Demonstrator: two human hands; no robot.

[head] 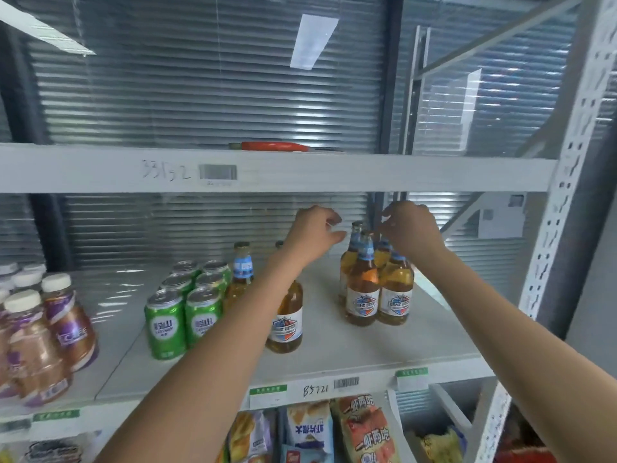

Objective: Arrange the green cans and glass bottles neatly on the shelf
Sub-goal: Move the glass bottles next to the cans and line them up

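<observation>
On the white shelf (350, 359) stand several green cans (187, 302) in two rows at the left. Beside them are three glass bottles (287, 322), partly hidden behind my left forearm. At the right a tight cluster of several glass bottles (377, 295) holds amber drink with blue neck labels. My left hand (314, 233) hovers just left of the cluster's tops, fingers apart, holding nothing. My right hand (412, 230) is over the cluster, its fingertips pinching at a bottle cap; the grip itself is not plain to see.
Brown drink bottles with white caps (43, 332) stand at the far left of the shelf. A red tool (273, 146) lies on the upper shelf. Snack bags (334, 432) fill the shelf below. A perforated white upright (564, 202) bounds the right side.
</observation>
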